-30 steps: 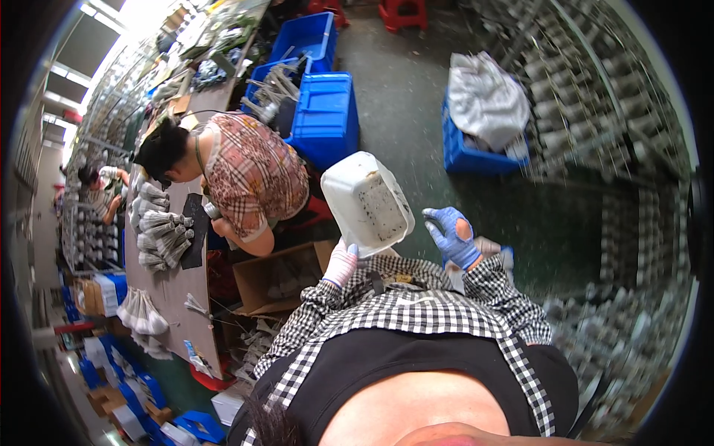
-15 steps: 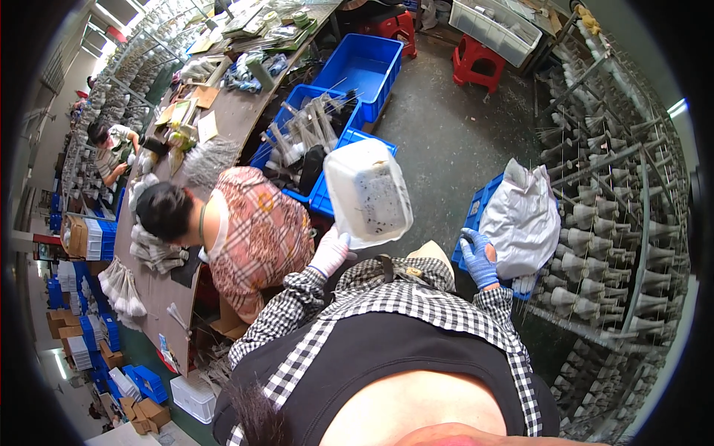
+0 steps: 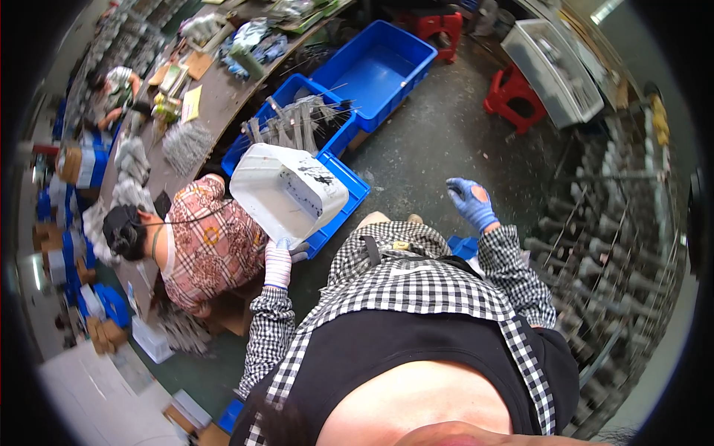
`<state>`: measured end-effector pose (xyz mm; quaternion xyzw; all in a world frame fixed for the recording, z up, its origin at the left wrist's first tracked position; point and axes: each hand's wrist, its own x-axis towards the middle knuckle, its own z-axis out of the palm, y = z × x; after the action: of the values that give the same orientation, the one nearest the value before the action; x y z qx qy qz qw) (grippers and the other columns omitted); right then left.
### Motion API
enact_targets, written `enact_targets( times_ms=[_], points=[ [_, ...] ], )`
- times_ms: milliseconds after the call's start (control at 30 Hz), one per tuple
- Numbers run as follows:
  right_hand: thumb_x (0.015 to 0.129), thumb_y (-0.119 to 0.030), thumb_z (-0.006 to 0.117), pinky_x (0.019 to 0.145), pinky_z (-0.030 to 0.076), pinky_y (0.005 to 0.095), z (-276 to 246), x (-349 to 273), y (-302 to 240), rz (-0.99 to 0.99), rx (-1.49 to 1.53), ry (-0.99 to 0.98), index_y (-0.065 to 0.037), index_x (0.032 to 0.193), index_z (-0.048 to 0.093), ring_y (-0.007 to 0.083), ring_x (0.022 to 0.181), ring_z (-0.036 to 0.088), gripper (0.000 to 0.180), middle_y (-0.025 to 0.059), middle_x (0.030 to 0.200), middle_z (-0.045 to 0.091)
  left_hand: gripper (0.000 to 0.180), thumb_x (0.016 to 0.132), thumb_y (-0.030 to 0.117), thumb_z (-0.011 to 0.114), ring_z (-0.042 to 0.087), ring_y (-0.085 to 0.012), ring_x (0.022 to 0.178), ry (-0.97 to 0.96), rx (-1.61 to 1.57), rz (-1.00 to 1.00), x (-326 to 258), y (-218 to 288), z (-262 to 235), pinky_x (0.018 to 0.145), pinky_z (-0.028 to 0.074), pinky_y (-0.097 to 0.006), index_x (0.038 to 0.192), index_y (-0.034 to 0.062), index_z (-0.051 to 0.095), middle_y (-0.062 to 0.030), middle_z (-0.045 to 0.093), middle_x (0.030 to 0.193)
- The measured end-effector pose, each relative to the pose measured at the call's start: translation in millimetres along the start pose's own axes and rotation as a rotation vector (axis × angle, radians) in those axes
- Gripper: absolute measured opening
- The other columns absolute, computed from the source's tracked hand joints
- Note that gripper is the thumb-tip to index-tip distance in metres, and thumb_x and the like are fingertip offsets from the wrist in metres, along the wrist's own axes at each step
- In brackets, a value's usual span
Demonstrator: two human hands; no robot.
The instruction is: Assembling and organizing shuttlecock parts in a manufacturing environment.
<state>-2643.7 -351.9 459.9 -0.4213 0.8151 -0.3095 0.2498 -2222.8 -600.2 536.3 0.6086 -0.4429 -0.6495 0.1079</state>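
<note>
My left hand [image 3: 279,266], in a whitish glove, grips the near rim of a translucent white plastic tub [image 3: 274,207]. The tub is tilted, and dark specks cling to its inner wall. It hangs over a blue crate [image 3: 349,175] and hides part of it. Out to the right, my right hand [image 3: 473,204] wears a blue glove with a bare-looking patch. Its fingers are apart and slightly bent, with nothing in them, above the floor.
A person in a patterned top [image 3: 212,238] bends close at my left beside a long cluttered table [image 3: 223,111]. Ahead are a crate of bristly bundles [image 3: 294,126], a blue bin [image 3: 375,74] and a red stool [image 3: 513,100]. Racks of grey pieces [image 3: 617,260] line the right.
The tub has swung left and tipped more, still in my left hand. My right hand has risen away from the white sack on the right, and the whole view has turned.
</note>
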Motion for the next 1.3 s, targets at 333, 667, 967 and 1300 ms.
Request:
enact_targets(
  times_ms=[333, 667, 967, 1300],
  points=[
    [0.089, -0.024, 0.064, 0.082, 0.053, 0.0406, 61, 159, -32, -0.291, -0.064, -0.261, -0.011, 0.112, 0.067, 0.0317, 0.093, 0.068, 0.027, 0.0149, 0.099, 0.071, 0.041, 0.102, 0.017, 0.037, 0.071, -0.0241, 0.080, 0.218, -0.140, 0.026, -3, -63, 36, 0.057, 0.059, -0.030, 0.141, 0.0073, 0.037, -0.0166, 0.064, 0.114],
    [0.092, -0.040, 0.055, 0.086, 0.051, 0.0493, 55, 251, -77, -0.041, -0.300, -0.497, -0.009, 0.141, 0.042, 0.0409, 0.097, 0.066, 0.059, 0.0229, 0.103, 0.069, 0.031, 0.097, 0.022, 0.050, 0.066, -0.0375, 0.075, 0.137, 0.684, 0.266, 153, 49, 195, 0.068, 0.054, -0.046, 0.115, -0.0015, 0.058, -0.0240, 0.067, 0.085],
    [0.092, -0.021, 0.052, 0.081, 0.052, 0.0484, 65, 438, 94, 0.135, -0.315, -0.202, -0.015, 0.137, 0.049, 0.0420, 0.091, 0.066, 0.045, 0.0242, 0.098, 0.068, 0.067, 0.095, 0.038, 0.062, 0.070, -0.0282, 0.093, -0.035, 0.348, 0.410, 281, 108, 291, 0.083, 0.054, -0.036, 0.143, -0.0019, 0.039, -0.0165, 0.071, 0.103],
    [0.095, -0.034, 0.050, 0.087, 0.050, 0.0478, 246, 585, 272, 0.315, -0.292, -0.422, -0.022, 0.131, 0.053, 0.0406, 0.104, 0.063, 0.038, 0.0177, 0.112, 0.067, 0.035, 0.096, 0.012, 0.060, 0.066, -0.0146, 0.097, 0.186, 0.214, -0.113, 269, -1, 274, 0.088, 0.052, -0.028, 0.129, 0.0000, 0.057, -0.0123, 0.069, 0.110]
  ],
)
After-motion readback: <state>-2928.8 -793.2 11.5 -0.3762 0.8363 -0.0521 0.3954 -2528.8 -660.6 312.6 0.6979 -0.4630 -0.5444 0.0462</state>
